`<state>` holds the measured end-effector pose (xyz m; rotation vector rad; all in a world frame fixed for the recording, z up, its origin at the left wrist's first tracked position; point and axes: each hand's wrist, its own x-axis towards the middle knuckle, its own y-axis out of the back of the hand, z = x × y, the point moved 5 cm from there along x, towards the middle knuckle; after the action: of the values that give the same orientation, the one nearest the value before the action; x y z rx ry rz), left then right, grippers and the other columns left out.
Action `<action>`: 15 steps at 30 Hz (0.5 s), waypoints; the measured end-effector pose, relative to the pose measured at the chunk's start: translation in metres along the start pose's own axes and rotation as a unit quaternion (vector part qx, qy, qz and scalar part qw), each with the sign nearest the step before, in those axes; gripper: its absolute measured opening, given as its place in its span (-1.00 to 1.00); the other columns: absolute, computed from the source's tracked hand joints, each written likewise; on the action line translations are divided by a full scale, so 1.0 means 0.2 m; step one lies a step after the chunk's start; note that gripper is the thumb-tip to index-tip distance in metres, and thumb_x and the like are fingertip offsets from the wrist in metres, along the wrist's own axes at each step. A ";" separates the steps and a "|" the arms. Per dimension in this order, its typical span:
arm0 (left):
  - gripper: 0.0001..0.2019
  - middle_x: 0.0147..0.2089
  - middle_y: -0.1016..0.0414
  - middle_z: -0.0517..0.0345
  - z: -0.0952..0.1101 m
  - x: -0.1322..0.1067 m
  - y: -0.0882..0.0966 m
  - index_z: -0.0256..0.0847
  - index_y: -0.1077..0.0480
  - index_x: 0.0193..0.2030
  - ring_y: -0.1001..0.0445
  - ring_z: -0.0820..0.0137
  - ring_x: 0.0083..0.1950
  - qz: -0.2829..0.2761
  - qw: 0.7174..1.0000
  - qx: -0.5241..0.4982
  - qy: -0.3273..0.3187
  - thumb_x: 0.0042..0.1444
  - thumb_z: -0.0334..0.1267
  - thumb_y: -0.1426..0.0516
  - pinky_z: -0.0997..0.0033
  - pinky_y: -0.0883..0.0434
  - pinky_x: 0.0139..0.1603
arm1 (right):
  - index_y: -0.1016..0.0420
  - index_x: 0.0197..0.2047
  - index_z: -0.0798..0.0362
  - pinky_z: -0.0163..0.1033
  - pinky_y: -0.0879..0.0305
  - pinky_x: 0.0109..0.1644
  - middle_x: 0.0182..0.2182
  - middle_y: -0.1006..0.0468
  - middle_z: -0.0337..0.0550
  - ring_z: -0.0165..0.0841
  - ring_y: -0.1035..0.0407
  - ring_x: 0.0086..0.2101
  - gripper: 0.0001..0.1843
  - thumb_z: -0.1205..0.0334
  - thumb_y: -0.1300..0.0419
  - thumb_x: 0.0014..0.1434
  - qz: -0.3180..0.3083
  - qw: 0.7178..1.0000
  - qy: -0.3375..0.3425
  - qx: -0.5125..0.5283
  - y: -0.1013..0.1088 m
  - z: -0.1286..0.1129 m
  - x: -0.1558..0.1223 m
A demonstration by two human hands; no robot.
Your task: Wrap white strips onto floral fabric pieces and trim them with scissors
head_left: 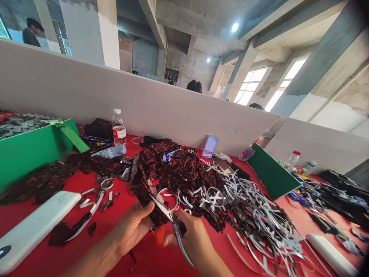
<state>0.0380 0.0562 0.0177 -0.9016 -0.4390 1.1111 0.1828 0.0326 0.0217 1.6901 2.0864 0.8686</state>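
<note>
My left hand [134,225] is closed on the near edge of a dark floral cloth [173,169], thumb on top. The cloth lies bunched on the red table and is printed with small red flowers. My right hand [193,234] grips scissors [164,207] by their dark handles. Their blades point up and left across the cloth edge, close to my left thumb. A small orange scrap [158,233] shows beneath the cloth, between my hands. White curled strips [213,197] lie against the cloth on its right side.
A white power bank [37,227] lies at left, near cut strips. A water bottle [118,129] stands by the white partition [173,105]. Green dividers [37,154] flank the table. A large heap of white strips [259,219] covers the right. A phone [210,146] leans at the back.
</note>
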 end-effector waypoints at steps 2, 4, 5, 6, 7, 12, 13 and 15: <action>-0.75 -0.28 -0.62 0.12 0.00 0.00 0.01 -0.22 -0.51 -0.21 -0.56 0.30 -0.24 0.009 1.000 -0.006 -0.005 -0.09 -0.32 -0.32 0.33 -0.46 -0.17 | -0.45 -0.27 0.09 -0.42 0.07 -0.51 -0.59 -0.10 -0.41 -0.49 0.06 -0.55 -0.62 0.00 -0.32 -0.07 0.001 1.000 -0.003 0.000 0.00 0.00 0.00; -0.69 -0.27 -0.62 0.12 0.00 0.00 0.02 -0.20 -0.49 -0.14 -0.56 0.30 -0.23 0.019 1.000 -0.012 -0.007 -0.09 -0.33 -0.32 0.33 -0.46 -0.17 | -0.45 -0.31 0.08 -0.42 0.07 -0.52 -0.59 -0.09 -0.41 -0.49 0.07 -0.54 -0.64 0.00 -0.33 -0.09 0.005 1.000 -0.009 -0.004 0.00 0.00 0.00; -0.67 -0.27 -0.62 0.12 0.00 0.00 0.02 -0.20 -0.49 -0.12 -0.56 0.30 -0.22 0.023 1.000 -0.014 -0.005 -0.09 -0.35 -0.32 0.33 -0.46 -0.16 | -0.45 -0.32 0.08 -0.43 0.07 -0.51 -0.59 -0.09 -0.41 -0.49 0.06 -0.54 -0.64 0.00 -0.33 -0.09 0.007 1.000 -0.014 -0.007 0.00 0.01 0.00; -0.66 -0.26 -0.62 0.12 0.00 0.00 0.03 -0.20 -0.48 -0.12 -0.56 0.29 -0.22 0.027 0.999 -0.017 -0.004 -0.10 -0.35 -0.32 0.33 -0.46 -0.16 | -0.45 -0.33 0.08 -0.43 0.07 -0.51 -0.59 -0.10 -0.41 -0.49 0.06 -0.54 -0.65 0.00 -0.32 -0.09 0.009 1.000 -0.017 -0.010 0.00 0.01 0.00; -0.67 -0.27 -0.62 0.12 0.00 0.00 0.03 -0.20 -0.48 -0.13 -0.56 0.28 -0.21 0.032 0.999 -0.022 -0.001 -0.11 -0.35 -0.33 0.32 -0.46 -0.16 | -0.44 -0.34 0.07 -0.43 0.07 -0.51 -0.60 -0.11 -0.41 -0.49 0.05 -0.54 -0.66 0.00 -0.32 -0.08 0.011 1.000 -0.020 -0.014 -0.01 0.01 0.00; -0.81 -0.30 -0.62 0.14 0.03 0.01 0.06 -0.21 -0.50 -0.31 -0.56 0.28 -0.26 0.064 0.997 -0.043 -0.002 -0.11 -0.31 -0.33 0.31 -0.47 -0.20 | -0.44 -0.35 0.07 -0.41 0.07 -0.52 -0.61 -0.16 -0.40 -0.48 0.04 -0.55 -0.67 -0.01 -0.30 -0.06 0.013 0.999 -0.021 -0.028 -0.02 0.01 0.00; -0.83 -0.30 -0.62 0.14 0.03 0.01 0.06 -0.21 -0.49 -0.32 -0.57 0.28 -0.26 0.068 0.997 -0.040 -0.007 -0.10 -0.32 -0.32 0.31 -0.47 -0.20 | -0.44 -0.33 0.07 -0.41 0.07 -0.52 -0.61 -0.17 -0.39 -0.48 0.03 -0.55 -0.66 -0.01 -0.30 -0.06 0.011 0.999 -0.018 -0.027 -0.02 0.01 0.00; -0.83 -0.29 -0.62 0.14 0.03 0.02 0.06 -0.21 -0.49 -0.31 -0.57 0.26 -0.23 0.069 0.997 -0.035 -0.013 -0.11 -0.34 -0.32 0.31 -0.46 -0.18 | -0.43 -0.27 0.06 -0.40 0.05 -0.50 -0.61 -0.20 -0.39 -0.47 0.02 -0.56 -0.65 -0.01 -0.30 -0.05 0.005 1.000 -0.012 -0.023 -0.02 0.01 0.00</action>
<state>0.0273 0.0635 0.0113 -0.9915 -0.4431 1.2410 0.1809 0.0319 0.0181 1.6802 2.0296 0.8885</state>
